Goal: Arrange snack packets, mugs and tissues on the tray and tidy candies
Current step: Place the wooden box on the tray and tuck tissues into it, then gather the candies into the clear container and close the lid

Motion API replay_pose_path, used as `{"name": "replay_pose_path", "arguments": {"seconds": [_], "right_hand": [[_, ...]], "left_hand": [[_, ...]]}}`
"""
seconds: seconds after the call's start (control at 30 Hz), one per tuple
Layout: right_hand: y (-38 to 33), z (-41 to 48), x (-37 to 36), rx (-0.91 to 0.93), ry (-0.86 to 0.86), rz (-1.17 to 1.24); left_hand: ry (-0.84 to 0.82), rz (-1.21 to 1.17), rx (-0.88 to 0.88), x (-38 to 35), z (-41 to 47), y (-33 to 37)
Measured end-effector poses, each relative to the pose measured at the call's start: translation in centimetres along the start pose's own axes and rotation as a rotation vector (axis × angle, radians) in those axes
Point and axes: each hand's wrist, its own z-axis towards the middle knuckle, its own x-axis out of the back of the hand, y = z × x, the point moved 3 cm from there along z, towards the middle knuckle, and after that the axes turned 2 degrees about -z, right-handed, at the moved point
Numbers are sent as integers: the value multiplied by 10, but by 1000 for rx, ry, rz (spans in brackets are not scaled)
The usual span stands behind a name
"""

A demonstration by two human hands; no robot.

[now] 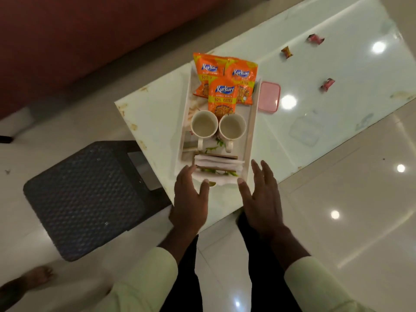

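A white tray [251, 122] lies on the glossy white table [315, 113]. Three orange snack packets [222, 95] overlap at its far end. Two empty white mugs [204, 124] [232, 127] stand side by side in the middle, handles toward me. White tissues [218, 162] are stacked at the near end. My left hand [191, 199] is open at the tray's near left corner, fingertips touching the tissues. My right hand [261, 199] is open at the near right corner, thumb tip against the tray edge. Three wrapped candies [286, 52] [315, 38] [327, 84] lie scattered on the far right of the table.
A pink lid [269, 96] lies just right of the tray, and a clear plastic box [305, 131] sits beyond it. A dark woven stool [85, 197] stands at the table's left corner. A red sofa [90, 37] runs behind. A bare foot [33, 276] shows at lower left.
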Motion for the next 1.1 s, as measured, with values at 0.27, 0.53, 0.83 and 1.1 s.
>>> {"name": "replay_pose_path", "arguments": {"seconds": [0.27, 0.53, 0.83, 1.1], "right_hand": [[28, 29, 26, 195, -143, -268], [79, 105, 75, 550, -282, -428], [76, 228, 124, 815, -300, -677], [1, 329, 146, 1038, -210, -807]], "left_hand": [[-36, 318, -158, -53, -22, 32], [87, 302, 69, -113, -16, 69], [411, -54, 100, -125, -17, 96], [560, -286, 255, -127, -19, 67]]}}
